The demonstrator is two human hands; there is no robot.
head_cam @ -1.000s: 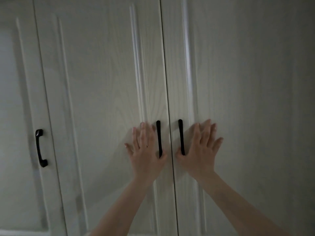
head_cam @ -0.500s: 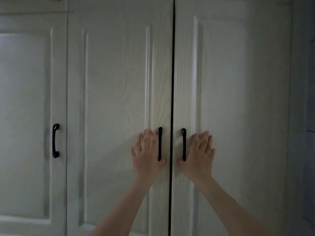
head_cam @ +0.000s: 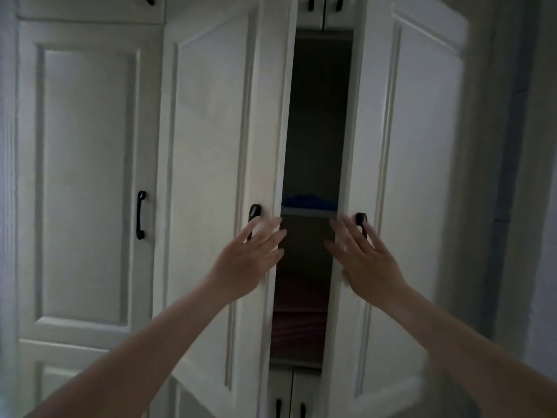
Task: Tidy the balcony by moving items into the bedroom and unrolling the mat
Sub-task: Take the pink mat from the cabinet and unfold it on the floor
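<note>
A white wardrobe fills the head view. Its two middle doors, the left door [head_cam: 211, 164] and the right door [head_cam: 419, 164], stand ajar with a dark gap between them. My left hand [head_cam: 250, 256] hovers with spread fingers in front of the left door's black handle [head_cam: 254, 213]. Just below the right door's black handle [head_cam: 360, 220], my right hand [head_cam: 366, 262] is held the same way. Neither hand holds anything. Inside, a blue item [head_cam: 307, 200] lies on a shelf and reddish folded fabric [head_cam: 298, 300] sits below it.
A closed wardrobe door [head_cam: 84, 182] with a black handle [head_cam: 140, 215] is at the left. Small upper cabinets [head_cam: 324, 7] and lower doors [head_cam: 289, 399] frame the opening. A grey wall [head_cam: 518, 176] runs along the right.
Both middle doors were closed with my palms flat beside the handles; now they have swung out towards me, my hands are off the panels, and the view has pulled back.
</note>
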